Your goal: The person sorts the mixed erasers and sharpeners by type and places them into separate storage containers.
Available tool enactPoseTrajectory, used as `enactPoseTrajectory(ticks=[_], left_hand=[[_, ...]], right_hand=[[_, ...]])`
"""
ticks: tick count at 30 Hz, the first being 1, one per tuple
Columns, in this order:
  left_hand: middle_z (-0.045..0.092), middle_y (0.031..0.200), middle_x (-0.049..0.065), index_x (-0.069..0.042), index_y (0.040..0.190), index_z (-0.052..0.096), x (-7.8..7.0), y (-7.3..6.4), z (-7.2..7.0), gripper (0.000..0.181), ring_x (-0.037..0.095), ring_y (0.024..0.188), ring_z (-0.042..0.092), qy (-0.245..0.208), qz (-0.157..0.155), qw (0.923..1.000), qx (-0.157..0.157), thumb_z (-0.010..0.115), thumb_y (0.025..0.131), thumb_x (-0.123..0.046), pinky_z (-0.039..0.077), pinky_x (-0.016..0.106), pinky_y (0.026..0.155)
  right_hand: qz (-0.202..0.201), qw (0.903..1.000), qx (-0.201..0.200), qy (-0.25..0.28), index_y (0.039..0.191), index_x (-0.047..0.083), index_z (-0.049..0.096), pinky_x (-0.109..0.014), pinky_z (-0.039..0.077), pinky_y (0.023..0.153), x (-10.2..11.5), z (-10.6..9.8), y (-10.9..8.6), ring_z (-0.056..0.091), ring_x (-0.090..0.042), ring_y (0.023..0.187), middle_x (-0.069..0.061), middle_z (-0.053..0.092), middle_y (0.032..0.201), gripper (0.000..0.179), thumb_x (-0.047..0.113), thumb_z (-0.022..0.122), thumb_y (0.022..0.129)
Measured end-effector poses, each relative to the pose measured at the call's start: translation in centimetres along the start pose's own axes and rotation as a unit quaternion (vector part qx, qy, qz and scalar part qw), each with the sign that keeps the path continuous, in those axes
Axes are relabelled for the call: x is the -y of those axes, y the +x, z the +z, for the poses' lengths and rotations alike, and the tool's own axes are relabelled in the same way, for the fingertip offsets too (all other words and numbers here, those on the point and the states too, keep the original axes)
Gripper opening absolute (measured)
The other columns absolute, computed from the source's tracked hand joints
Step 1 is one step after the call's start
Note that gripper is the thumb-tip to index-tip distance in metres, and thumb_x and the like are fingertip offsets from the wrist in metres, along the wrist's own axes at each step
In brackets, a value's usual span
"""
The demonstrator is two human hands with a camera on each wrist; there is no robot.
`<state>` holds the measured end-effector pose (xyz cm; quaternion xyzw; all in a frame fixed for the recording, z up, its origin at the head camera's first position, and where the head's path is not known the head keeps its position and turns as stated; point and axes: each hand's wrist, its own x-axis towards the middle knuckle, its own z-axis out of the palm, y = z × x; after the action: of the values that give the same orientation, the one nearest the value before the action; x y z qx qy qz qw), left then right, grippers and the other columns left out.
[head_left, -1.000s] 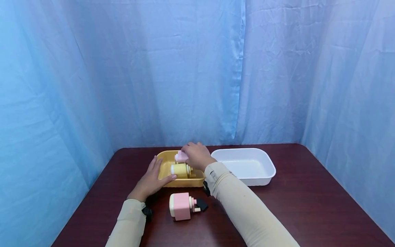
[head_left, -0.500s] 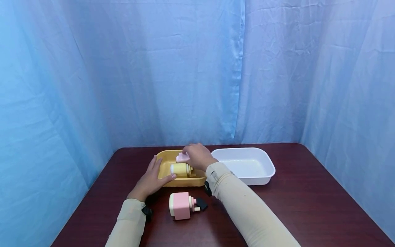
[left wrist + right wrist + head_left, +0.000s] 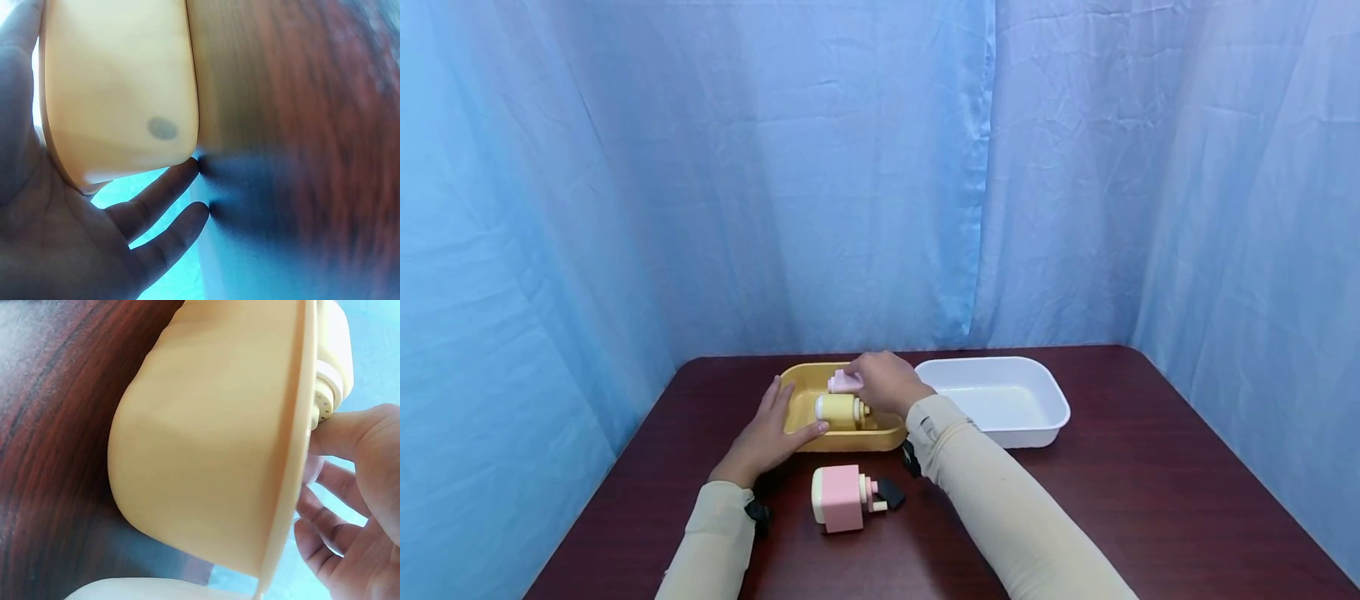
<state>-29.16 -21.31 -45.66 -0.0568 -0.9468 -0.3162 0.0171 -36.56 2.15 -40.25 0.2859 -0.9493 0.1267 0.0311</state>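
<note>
Though outside tray (image 3: 850, 442), pink toy (image 3: 841, 498) nearby

Past the far edge of your bench (image 3: 1157, 508), you face pale blue cloth (image 3: 865, 183) hanging in soft folds; it also lines the left and right edges, brightest at left. Your bench shows dark reddish-brown wood grain and rounded far corners.

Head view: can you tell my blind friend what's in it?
A right hand holds a pale pink object inside a yellow rectangular plastic tray, beside a yellow cylindrical object; a left hand touches the tray's left end. To the right sits a white rectangular tray. Nearer, a boxy pink-and-cream object lies on a dark reddish table.
</note>
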Motion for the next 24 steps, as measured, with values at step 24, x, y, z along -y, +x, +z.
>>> enactPoseTrajectory(ticks=[24], left_hand=[[-0.002,0.175,0.009,-0.017,0.168,0.015,0.1,0.1,0.3,0.115,0.046,0.152,0.032,0.001,-0.004,1.0,0.001,0.064,0.084,-0.079,0.039,0.069,0.111]], right_hand=[[0.015,0.9967,-0.079,0.015,0.123,0.019,0.074,-0.04,0.053,0.095,0.8,-1.1,-3.3,0.056,-0.025,0.116,-0.004,0.062,0.13,0.03,0.026,0.07,0.094]])
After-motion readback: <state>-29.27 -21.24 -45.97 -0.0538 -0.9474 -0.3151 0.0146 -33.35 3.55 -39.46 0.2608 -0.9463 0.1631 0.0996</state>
